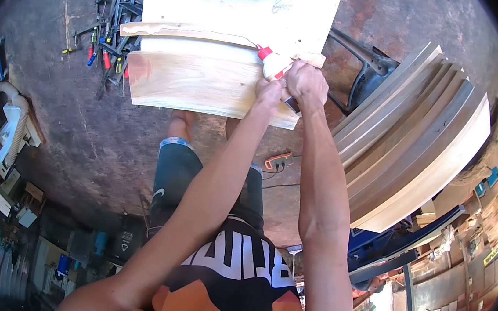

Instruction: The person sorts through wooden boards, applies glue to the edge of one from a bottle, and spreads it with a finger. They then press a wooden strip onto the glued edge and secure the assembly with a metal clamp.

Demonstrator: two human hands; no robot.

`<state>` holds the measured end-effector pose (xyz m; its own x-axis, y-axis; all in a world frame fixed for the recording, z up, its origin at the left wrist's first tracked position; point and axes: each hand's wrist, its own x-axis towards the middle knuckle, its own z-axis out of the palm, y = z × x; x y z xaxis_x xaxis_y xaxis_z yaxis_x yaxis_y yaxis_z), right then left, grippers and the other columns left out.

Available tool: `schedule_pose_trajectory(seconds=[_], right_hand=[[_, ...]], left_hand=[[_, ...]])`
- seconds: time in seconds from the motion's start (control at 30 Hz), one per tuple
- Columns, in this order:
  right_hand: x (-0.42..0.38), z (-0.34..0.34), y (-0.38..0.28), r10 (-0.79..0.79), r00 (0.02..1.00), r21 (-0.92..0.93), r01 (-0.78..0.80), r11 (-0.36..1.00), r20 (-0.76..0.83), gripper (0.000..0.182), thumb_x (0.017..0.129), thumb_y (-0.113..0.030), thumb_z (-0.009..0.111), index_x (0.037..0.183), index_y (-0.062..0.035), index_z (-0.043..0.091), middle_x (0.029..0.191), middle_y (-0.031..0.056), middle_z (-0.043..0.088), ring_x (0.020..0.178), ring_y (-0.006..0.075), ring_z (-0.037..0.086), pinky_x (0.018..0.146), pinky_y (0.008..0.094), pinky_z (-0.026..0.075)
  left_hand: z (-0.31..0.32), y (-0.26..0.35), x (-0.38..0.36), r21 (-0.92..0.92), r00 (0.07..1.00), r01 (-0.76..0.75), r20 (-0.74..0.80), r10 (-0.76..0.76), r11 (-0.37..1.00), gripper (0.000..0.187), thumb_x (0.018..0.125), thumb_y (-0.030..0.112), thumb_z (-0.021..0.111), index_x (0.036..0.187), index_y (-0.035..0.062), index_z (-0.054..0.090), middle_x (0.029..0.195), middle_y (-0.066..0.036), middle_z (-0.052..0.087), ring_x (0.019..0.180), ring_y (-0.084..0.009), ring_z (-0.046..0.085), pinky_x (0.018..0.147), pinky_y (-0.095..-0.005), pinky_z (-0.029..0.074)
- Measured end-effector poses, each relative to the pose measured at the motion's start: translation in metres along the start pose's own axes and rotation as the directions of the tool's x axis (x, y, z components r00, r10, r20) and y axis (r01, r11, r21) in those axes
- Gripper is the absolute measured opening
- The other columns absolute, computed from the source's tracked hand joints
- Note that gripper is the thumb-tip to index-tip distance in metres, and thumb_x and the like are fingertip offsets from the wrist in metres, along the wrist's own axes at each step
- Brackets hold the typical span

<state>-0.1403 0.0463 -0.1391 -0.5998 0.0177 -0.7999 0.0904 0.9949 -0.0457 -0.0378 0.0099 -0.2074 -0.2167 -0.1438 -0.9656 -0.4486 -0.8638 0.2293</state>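
Boards are taking up most of the view: a stack of long planks [417, 138] is leaning well off to the right of the fingers, fanned edge on, with a dark metal stand [364, 64] between it and the hands. Directly under the fingers a wide pale panel [242, 1] is lying flat, and on it a narrow strip [195, 33] is running left to right, its right end reaching past the fingertips. Just below that, a broader reddish board [201, 85] is lying parallel, its right corner passing beneath the hands.

Far to the left of the fingers a pile of clamps [110, 23] with red handles is sitting on the dark floor, and an orange tool [278, 159] is lying on the floor below the wrists.

Both hands are closing together on a white glue bottle [274, 65]. The right hand [306, 82] is wrapping over its rear end, and the left hand [268, 90] is pressing in from beside it, fingers curled tight. The bottle's long axis is slanting up and leftward away from the fingers, its red cap [264, 52] pointing at the narrow strip and touching its edge. A pale bead is showing along the strip to the left of the cap.
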Motion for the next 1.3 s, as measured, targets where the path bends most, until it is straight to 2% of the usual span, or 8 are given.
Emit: schedule_pose_trajectory(seconds=[0.17, 0.27, 0.47, 0.67, 0.77, 0.97, 1.2, 1.3], right_hand=[[-0.002, 0.002, 0.032, 0.094, 0.996, 0.045, -0.093, 0.995, -0.013, 0.061, 0.096, -0.036, 0.026, 0.099, 0.0064, 0.070, 0.104, 0.0308, 0.065, 0.104, 0.0428, 0.063, 0.095, 0.0467, 0.047], [0.001, 0.003, 0.047, 0.133, 0.990, 0.076, -0.130, 0.989, -0.041, 0.061, 0.096, -0.035, 0.026, 0.099, 0.0066, 0.070, 0.103, 0.0311, 0.065, 0.104, 0.0428, 0.063, 0.095, 0.0466, 0.047], [0.005, 0.005, 0.075, 0.176, 0.983, 0.126, -0.168, 0.978, -0.060, 0.060, 0.095, -0.035, 0.027, 0.099, 0.0070, 0.070, 0.104, 0.0316, 0.065, 0.104, 0.0435, 0.063, 0.095, 0.0474, 0.047], [0.005, -0.002, 0.094, 0.220, 0.974, 0.186, -0.207, 0.960, -0.049, 0.062, 0.094, -0.037, 0.026, 0.099, 0.0084, 0.069, 0.104, 0.0328, 0.064, 0.105, 0.0455, 0.061, 0.095, 0.0488, 0.046], [0.001, -0.006, 0.102, 0.244, 0.969, 0.211, -0.230, 0.950, -0.043, 0.063, 0.093, -0.038, 0.026, 0.100, 0.0090, 0.068, 0.105, 0.0337, 0.063, 0.105, 0.0463, 0.060, 0.095, 0.0495, 0.045], [0.006, -0.002, 0.119, 0.303, 0.952, 0.236, -0.285, 0.929, -0.042, 0.064, 0.093, -0.038, 0.026, 0.101, 0.0103, 0.067, 0.106, 0.0338, 0.063, 0.106, 0.0464, 0.060, 0.096, 0.0493, 0.044], [0.002, -0.004, 0.130, 0.336, 0.940, 0.258, -0.310, 0.915, -0.061, 0.065, 0.093, -0.037, 0.025, 0.102, 0.0115, 0.067, 0.106, 0.0344, 0.062, 0.107, 0.0460, 0.060, 0.097, 0.0491, 0.044], [0.002, -0.004, 0.132, 0.367, 0.930, 0.250, -0.349, 0.903, -0.028, 0.062, 0.094, -0.036, 0.026, 0.103, 0.0089, 0.068, 0.111, 0.0309, 0.063, 0.108, 0.0428, 0.061, 0.097, 0.0476, 0.046]], left_hand=[[0.014, -0.020, -0.006, 0.025, 0.999, 0.002, 0.041, -0.003, 1.000, 0.021, 0.088, 0.001, 0.059, 0.109, 0.0021, 0.061, 0.098, -0.007, 0.066, 0.081, -0.0149, 0.066, 0.064, -0.0293, 0.053], [0.024, -0.023, -0.012, 0.156, 0.999, 0.011, 0.044, -0.018, 0.988, 0.022, 0.088, 0.001, 0.060, 0.110, 0.0007, 0.061, 0.100, -0.007, 0.066, 0.084, -0.0163, 0.066, 0.067, -0.0304, 0.053], [0.034, -0.039, -0.009, 0.255, 0.997, 0.014, 0.070, -0.033, 0.967, 0.021, 0.088, 0.002, 0.061, 0.109, 0.0001, 0.062, 0.102, -0.008, 0.067, 0.088, -0.0165, 0.065, 0.073, -0.0307, 0.051], [0.047, -0.046, -0.016, 0.300, 0.995, 0.010, 0.093, -0.040, 0.954, 0.021, 0.086, 0.000, 0.063, 0.107, -0.0022, 0.062, 0.100, -0.009, 0.067, 0.086, -0.0168, 0.065, 0.071, -0.0305, 0.051], [0.057, -0.044, -0.025, 0.196, 0.989, 0.043, 0.133, -0.070, 0.980, 0.023, 0.084, -0.003, 0.062, 0.107, -0.0039, 0.062, 0.099, -0.011, 0.067, 0.084, -0.0180, 0.066, 0.071, -0.0313, 0.052], [0.061, -0.063, -0.010, 0.404, 0.993, 0.071, 0.058, -0.103, 0.912, 0.025, 0.084, -0.002, 0.063, 0.108, -0.0049, 0.062, 0.098, -0.012, 0.067, 0.084, -0.0197, 0.067, 0.069, -0.0336, 0.054], [0.071, -0.063, -0.021, 0.455, 0.988, 0.078, 0.081, -0.128, 0.887, 0.025, 0.083, -0.001, 0.063, 0.108, -0.0048, 0.062, 0.100, -0.013, 0.067, 0.085, -0.0209, 0.067, 0.070, -0.0354, 0.054], [0.068, -0.067, -0.018, 0.473, 0.984, 0.079, 0.105, -0.146, 0.878, 0.025, 0.084, 0.001, 0.064, 0.109, -0.0035, 0.063, 0.099, -0.012, 0.067, 0.085, -0.0203, 0.067, 0.070, -0.0359, 0.054]])
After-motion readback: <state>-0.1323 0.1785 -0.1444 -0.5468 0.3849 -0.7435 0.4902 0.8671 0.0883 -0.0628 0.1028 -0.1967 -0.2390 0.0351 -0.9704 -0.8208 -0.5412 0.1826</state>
